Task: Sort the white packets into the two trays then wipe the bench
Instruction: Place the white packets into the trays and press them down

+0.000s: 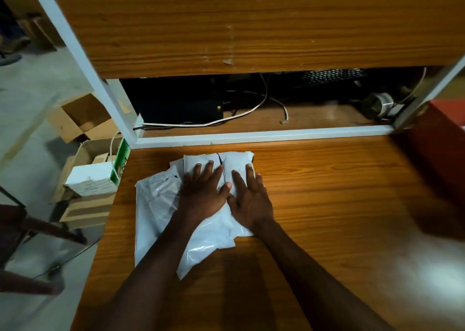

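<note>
White packets [161, 204] heaped on the wooden bench [327, 192], both hands flat on top.

Cardboard boxes [85, 119] sit on the floor off the bench's left edge, with a white carton [91, 178] nearer the bench corner. On the left part of the bench the overlapping packets lie in a loose pile. Left hand [205, 192] presses down on the pile with fingers straight and spread; right hand [249, 199] lies just beside it, thumbs touching, fingers likewise straight on a packet. Behind, a white-framed shelf [251, 135] holds cables [239, 115] and a tape roll [380, 102]. A red object [442, 139] stands at the bench's right edge.
</note>
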The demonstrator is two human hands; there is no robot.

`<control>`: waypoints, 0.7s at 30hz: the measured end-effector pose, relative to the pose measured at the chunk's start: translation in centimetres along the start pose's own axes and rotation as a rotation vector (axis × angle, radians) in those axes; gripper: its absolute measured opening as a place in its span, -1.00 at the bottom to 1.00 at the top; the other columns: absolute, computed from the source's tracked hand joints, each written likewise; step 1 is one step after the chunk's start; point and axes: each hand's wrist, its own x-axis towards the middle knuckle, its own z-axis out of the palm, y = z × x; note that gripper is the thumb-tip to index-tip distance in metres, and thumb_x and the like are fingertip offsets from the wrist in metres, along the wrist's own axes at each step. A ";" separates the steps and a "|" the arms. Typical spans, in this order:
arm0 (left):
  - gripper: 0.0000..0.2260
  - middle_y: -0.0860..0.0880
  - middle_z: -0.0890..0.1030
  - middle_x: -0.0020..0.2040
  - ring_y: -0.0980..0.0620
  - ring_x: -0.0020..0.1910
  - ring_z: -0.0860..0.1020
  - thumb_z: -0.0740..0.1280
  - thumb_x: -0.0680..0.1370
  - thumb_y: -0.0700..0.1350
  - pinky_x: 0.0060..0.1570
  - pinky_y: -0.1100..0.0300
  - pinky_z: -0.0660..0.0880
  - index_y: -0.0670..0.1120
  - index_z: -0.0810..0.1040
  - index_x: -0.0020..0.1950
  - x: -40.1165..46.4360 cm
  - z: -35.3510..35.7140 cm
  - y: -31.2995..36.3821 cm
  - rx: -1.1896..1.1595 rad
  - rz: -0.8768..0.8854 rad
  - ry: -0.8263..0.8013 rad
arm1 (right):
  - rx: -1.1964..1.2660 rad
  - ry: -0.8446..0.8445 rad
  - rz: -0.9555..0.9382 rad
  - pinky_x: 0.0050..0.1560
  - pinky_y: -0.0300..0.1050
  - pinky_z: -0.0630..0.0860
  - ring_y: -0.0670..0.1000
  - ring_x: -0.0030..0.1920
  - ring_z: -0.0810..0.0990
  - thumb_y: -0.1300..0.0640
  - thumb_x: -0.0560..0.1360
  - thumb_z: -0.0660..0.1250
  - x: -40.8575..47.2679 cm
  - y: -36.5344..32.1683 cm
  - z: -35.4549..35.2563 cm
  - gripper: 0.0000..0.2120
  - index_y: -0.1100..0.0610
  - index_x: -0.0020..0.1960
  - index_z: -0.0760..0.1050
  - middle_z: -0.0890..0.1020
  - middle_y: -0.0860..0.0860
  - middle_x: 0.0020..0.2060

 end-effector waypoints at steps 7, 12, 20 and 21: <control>-0.53 0.06 0.07 0.62 -0.05 0.60 -0.04 0.05 0.67 0.05 0.55 -0.09 -0.04 0.06 0.12 0.59 0.1 0.9 -0.1 -0.013 0.121 0.079 | 0.157 0.124 0.037 0.29 0.13 0.51 0.26 0.53 0.25 0.04 0.61 0.23 -0.2 0.3 0.4 -0.45 -0.04 0.57 0.23 0.07 0.13 0.62; -0.55 0.05 0.15 0.61 -0.02 0.60 0.03 0.06 0.67 0.03 0.56 -0.06 0.01 0.04 0.19 0.58 0.2 1.0 0.2 -0.055 0.193 0.087 | 0.209 0.273 0.103 0.34 0.07 0.47 0.20 0.53 0.28 0.10 0.61 0.27 -2.4 1.5 -1.6 -0.49 0.00 0.55 0.30 0.13 0.12 0.61; -0.51 0.03 0.12 0.61 -0.12 0.60 -0.03 0.20 0.64 -0.03 0.50 -0.27 0.05 0.05 0.19 0.57 0.5 1.3 2.3 0.045 0.224 -0.010 | 0.209 0.381 0.219 0.33 0.10 0.49 0.17 0.54 0.25 0.07 0.63 0.25 -7.3 4.8 -4.2 -0.49 -0.04 0.55 0.27 0.07 0.08 0.62; -0.51 0.01 0.16 0.60 -0.14 0.60 0.00 0.21 0.63 -0.07 0.49 -0.27 0.09 0.02 0.23 0.56 0.5 1.2 2.8 0.038 0.251 0.010 | 0.208 0.402 0.225 0.32 0.12 0.50 0.18 0.54 0.27 0.06 0.62 0.25 -7.9 5.3 -4.5 -0.50 -0.04 0.55 0.27 0.08 0.09 0.62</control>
